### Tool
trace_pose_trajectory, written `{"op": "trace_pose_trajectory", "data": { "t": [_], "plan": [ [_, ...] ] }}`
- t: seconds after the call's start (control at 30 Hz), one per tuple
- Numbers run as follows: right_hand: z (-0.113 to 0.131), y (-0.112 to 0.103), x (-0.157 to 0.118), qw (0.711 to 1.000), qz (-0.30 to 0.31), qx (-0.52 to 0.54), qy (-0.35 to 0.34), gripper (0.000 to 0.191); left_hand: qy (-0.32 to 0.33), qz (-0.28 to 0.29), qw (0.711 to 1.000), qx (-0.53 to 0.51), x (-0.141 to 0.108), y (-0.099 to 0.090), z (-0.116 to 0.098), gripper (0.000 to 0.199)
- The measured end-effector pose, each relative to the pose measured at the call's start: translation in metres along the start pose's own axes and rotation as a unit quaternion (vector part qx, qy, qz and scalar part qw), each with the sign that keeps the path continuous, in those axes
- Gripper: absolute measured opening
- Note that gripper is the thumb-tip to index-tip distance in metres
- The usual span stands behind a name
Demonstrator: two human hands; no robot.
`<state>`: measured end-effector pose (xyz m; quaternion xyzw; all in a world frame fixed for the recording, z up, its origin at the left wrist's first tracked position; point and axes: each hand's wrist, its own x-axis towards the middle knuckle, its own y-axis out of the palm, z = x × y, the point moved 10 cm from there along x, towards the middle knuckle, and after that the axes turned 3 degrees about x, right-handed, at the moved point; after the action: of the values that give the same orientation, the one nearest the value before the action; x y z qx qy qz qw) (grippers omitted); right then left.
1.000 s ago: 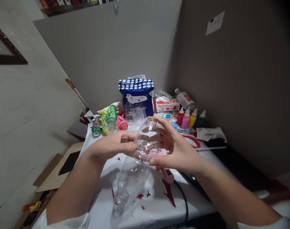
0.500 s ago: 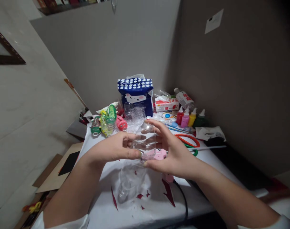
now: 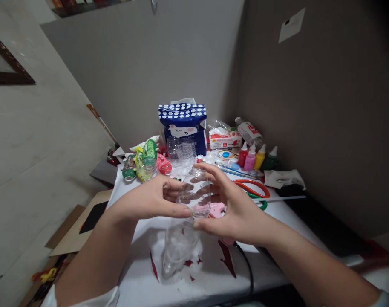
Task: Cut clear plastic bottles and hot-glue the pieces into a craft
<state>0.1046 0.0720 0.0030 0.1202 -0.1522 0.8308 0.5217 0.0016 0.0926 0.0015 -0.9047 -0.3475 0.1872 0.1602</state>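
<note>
Between both hands, over the middle of the table, is a clear plastic bottle piece point(image 3: 194, 196) with its neck upward. My left hand point(image 3: 162, 198) closes on its left side, thumb at the lower edge. My right hand point(image 3: 228, 204) wraps its right side, with a finger up by the neck and the thumb low. Directly below is a second clear plastic piece point(image 3: 179, 251), tilted towards me; I cannot tell whether the two are joined. A pink tool point(image 3: 217, 209), partly hidden behind my right hand, lies near a black cable point(image 3: 247, 266).
Dark red scraps point(image 3: 226, 258) lie on the white table cover point(image 3: 136, 273). Farther back stand a blue bag point(image 3: 183, 123), clear cups point(image 3: 185, 152), painted bottles point(image 3: 149, 151) and several paint bottles point(image 3: 250, 160). Orange-handled scissors point(image 3: 253, 187) and a tissue pack point(image 3: 225, 140) are at right.
Both hands still hold the bottle piece, almost unmoved. The clear piece below has turned slightly, its near end shifting right and down. The camera view has shifted a little.
</note>
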Motion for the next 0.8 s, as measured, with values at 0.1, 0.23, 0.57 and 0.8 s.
{"op": "trace_pose_trajectory", "data": {
  "t": [0.1, 0.23, 0.57, 0.8],
  "plan": [
    [0.003, 0.002, 0.000, 0.999, 0.017, 0.040, -0.008, 0.094, 0.002, 0.014, 1.000, -0.012, -0.003, 0.001, -0.003, 0.041],
    [0.006, 0.004, -0.001, 0.998, 0.030, 0.061, -0.016, 0.096, 0.004, 0.037, 0.999, -0.030, -0.007, 0.003, -0.005, 0.042],
    [0.007, 0.007, -0.003, 0.992, 0.050, 0.119, -0.016, 0.096, 0.006, 0.063, 0.998, -0.023, -0.013, 0.003, 0.000, 0.052],
    [0.011, 0.008, -0.004, 0.983, 0.068, 0.168, -0.029, 0.095, 0.011, 0.098, 0.993, -0.059, -0.012, 0.007, -0.008, 0.048]
  ]
}}
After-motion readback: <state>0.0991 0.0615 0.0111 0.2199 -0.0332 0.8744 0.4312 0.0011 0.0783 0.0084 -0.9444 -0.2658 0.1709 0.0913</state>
